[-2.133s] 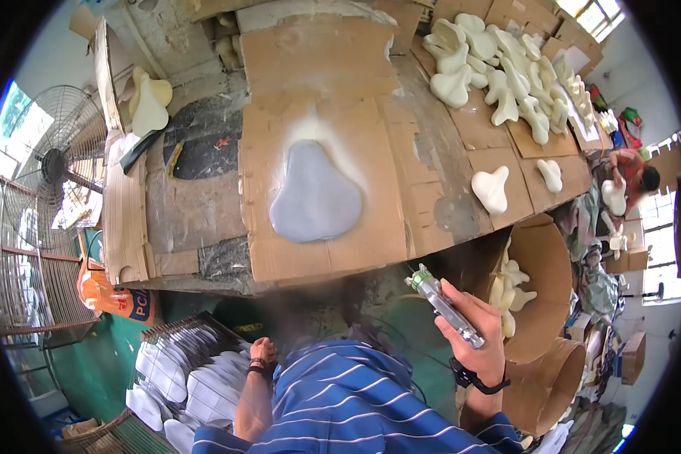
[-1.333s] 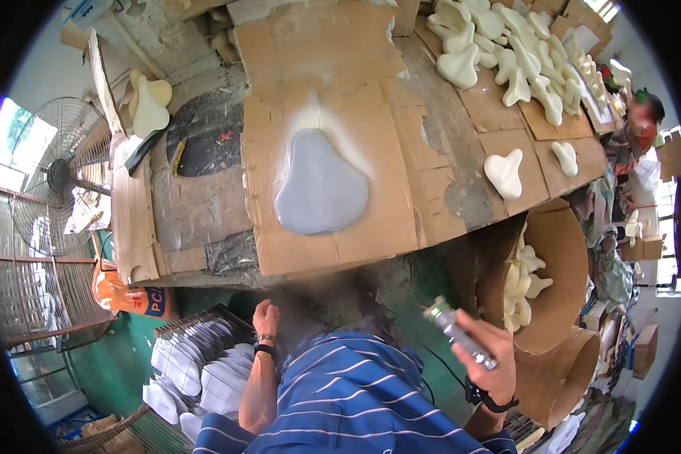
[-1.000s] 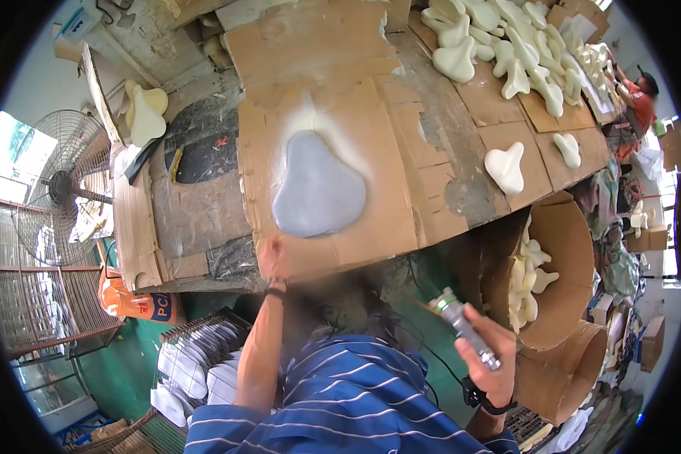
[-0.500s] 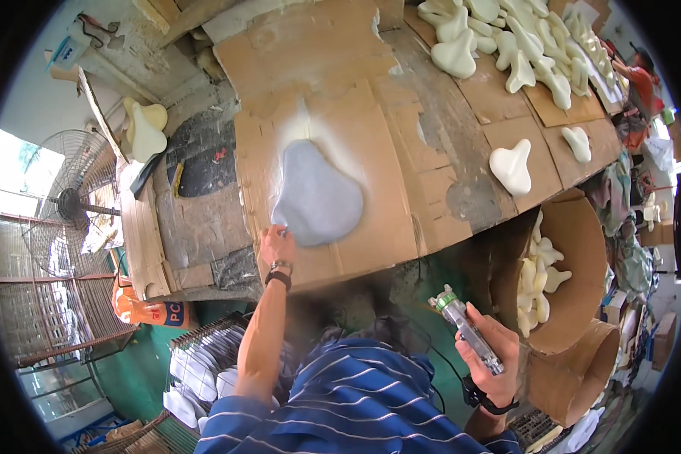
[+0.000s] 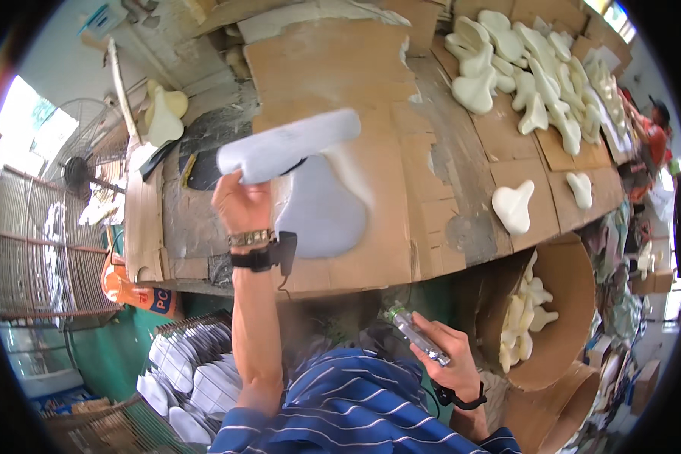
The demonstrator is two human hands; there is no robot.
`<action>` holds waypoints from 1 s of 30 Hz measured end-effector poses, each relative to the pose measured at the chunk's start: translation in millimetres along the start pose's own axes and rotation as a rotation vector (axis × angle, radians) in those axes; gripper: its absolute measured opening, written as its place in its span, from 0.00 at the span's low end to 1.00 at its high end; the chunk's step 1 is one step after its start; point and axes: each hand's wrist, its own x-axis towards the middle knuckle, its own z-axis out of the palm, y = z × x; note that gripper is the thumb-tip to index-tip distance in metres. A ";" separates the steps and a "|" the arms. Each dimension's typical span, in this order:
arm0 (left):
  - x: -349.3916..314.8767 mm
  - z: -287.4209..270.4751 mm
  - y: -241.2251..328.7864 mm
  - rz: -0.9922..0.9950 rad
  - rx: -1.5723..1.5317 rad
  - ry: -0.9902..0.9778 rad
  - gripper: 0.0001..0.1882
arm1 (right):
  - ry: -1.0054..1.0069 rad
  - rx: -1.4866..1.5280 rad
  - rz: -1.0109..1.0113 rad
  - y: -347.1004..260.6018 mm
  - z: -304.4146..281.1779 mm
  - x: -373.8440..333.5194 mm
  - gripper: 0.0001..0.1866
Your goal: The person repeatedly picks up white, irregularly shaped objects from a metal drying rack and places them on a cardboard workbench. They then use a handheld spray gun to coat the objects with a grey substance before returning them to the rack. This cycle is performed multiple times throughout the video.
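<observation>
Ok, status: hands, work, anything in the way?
Left hand holding pale piece above cardboard; right hand gripping spray gun; grey shape partly hidden by pale piece.

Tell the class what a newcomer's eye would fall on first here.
Probably the pale grey piece, held by the left hand above a grey, saddle-shaped form on the cardboard. Next come the silvery tool in the right hand, lower right of centre, and the heap of cream-coloured pieces at upper right.

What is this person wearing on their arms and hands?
The left hand and right hand are gloveless. The blue sleeves have thin white stripes. The left wears a metallic-looking band and a black strap with a dark block and thin cord; the right, a black wristband.
</observation>
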 end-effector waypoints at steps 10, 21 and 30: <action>-182.4 -22.1 140.4 0.360 -0.079 0.277 0.17 | -0.385 -0.110 -0.198 -17.0 55.7 53.2 0.28; -464.8 -193.8 213.9 1.005 -0.361 0.752 0.28 | -0.794 -0.208 -0.467 -73.5 168.9 48.9 0.23; -672.4 -244.4 282.3 1.473 -0.225 1.092 0.25 | -1.126 -0.448 -0.483 -154.7 249.4 30.9 0.25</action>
